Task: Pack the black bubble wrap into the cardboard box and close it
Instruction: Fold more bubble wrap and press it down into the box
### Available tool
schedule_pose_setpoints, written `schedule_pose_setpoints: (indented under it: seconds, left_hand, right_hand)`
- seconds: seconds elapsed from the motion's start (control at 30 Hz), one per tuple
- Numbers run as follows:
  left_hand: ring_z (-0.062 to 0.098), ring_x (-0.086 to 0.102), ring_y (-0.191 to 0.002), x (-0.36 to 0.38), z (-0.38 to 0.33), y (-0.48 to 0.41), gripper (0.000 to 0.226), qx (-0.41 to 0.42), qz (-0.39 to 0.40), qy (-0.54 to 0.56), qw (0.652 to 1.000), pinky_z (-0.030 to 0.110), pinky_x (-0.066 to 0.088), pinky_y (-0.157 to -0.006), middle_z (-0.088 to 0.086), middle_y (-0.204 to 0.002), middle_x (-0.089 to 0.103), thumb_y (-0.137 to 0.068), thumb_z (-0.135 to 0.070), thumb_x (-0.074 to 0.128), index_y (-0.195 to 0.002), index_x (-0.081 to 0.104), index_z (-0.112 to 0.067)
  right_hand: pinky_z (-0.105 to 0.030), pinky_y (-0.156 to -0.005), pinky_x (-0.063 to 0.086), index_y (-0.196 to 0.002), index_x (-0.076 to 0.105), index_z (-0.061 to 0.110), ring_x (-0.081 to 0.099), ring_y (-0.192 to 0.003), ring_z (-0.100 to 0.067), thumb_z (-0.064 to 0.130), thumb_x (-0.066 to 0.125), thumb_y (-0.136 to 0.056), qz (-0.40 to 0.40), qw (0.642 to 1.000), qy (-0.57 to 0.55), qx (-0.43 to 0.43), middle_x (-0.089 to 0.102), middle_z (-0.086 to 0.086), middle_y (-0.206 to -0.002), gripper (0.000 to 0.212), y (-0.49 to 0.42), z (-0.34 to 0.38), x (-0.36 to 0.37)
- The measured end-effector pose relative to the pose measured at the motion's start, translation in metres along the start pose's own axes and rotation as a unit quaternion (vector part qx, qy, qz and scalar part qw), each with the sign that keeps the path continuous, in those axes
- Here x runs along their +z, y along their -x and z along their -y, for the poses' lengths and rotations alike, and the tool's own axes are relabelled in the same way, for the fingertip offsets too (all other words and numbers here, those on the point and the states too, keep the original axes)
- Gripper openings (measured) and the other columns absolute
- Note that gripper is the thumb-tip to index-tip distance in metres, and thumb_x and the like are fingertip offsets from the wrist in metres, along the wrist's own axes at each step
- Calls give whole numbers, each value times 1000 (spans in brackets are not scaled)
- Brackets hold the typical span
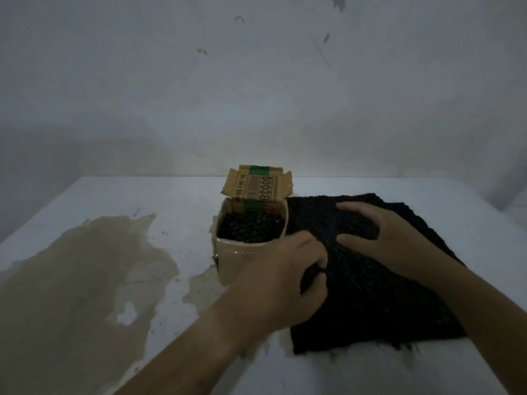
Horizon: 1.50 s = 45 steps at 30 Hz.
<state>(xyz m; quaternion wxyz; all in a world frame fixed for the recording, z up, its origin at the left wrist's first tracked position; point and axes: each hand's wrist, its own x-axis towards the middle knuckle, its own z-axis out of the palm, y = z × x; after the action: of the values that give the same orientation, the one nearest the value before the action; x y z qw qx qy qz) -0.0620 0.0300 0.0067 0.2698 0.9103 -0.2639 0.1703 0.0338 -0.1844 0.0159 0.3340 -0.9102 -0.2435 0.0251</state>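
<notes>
Left hand (pixel 285 280) pinched bubble wrap (pixel 370 303) edge, right hand (pixel 379 238) flat on it; box (pixel 242 262) (already near full) might overflow, lid (pixel 256 183) jamming open.

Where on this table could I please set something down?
The worn white tabletop left of the open brown cardboard box is bare, as is the strip behind the black bubble wrap sheet. Right of the box is crowded: sheet, left hand, right hand.

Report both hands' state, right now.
Left hand: closed, gripping the left edge of the black bubble wrap.
Right hand: open, pressing down on the same sheet.
</notes>
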Motion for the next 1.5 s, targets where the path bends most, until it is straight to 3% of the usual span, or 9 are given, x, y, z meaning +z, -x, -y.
schedule_pose_setpoints:
  seconds: [0.3,0.67,0.87,1.0,1.1,1.17,1.3,1.4,1.5]
  left_hand:
    - [22,62,-100,83,-4,-8,46,-307,135,-209,919,31,47,-74,10,-120,56,-99,-50,40,-128,41,-13]
    - [24,56,-89,98,-4,-1,16,-272,144,-261,915,32,34,-63,8,-122,43,-100,-26,43,-114,44,-20]
    - [-1,44,-76,94,-18,-16,24,-260,-87,36,961,16,38,-61,-4,-104,41,-97,-34,53,-91,39,-15]
    - [-11,45,-84,78,-24,-35,24,-383,-128,260,877,14,41,-70,-16,-101,45,-93,-28,64,-108,46,-23]
    - [-1,52,-67,72,-25,-38,30,-427,-102,379,815,20,46,-61,-16,-90,51,-91,-8,64,-112,53,-25]
    - [2,56,-62,70,-24,-36,36,-406,-78,362,836,26,46,-57,-16,-97,56,-88,3,58,-106,57,-28]
    - [-22,48,-96,61,-23,-35,42,-294,-34,267,917,21,46,-57,-21,-145,39,-85,6,52,-94,58,-35]
    - [-8,46,-123,55,-22,-39,30,-231,-41,235,943,16,48,-79,-24,-142,48,-93,-7,56,-93,56,-37]
    - [-19,42,-118,48,-25,-44,26,-175,-60,198,963,4,31,-99,-24,-138,54,-97,-12,55,-95,57,-37]
  right_hand:
    - [-38,-101,40,-135,53,10,52,-122,-32,39,65,-88,-155,957,116,218,56,-14,-135,57,57,-114,-2]
    - [-39,-73,51,-71,58,34,58,-84,-26,33,67,-84,-153,943,146,256,62,2,-91,16,67,-141,-6]
    - [-43,-88,48,-124,57,20,55,-109,-35,50,75,-76,-117,935,176,286,59,-11,-123,59,68,-145,-7]
    - [-48,-95,40,-139,45,15,46,-120,-41,69,62,-77,-138,895,225,359,52,-16,-134,84,72,-142,-15]
    - [-48,-94,41,-113,64,19,50,-111,-41,54,61,-85,-161,894,178,379,59,-16,-119,45,74,-150,-23]
    - [-46,-87,47,-85,65,27,55,-95,-38,36,62,-87,-188,905,118,364,64,-12,-103,10,77,-155,-25]
    - [-42,-79,49,-81,60,25,58,-88,-34,34,60,-86,-214,905,99,354,65,-7,-97,11,82,-162,-24]
    - [-41,-77,52,-89,62,21,60,-90,-37,57,68,-77,-186,892,165,378,60,-11,-98,38,81,-165,-22]
    - [-42,-73,53,-78,66,26,60,-84,-36,44,70,-82,-192,899,165,356,63,-9,-90,19,80,-159,-22]
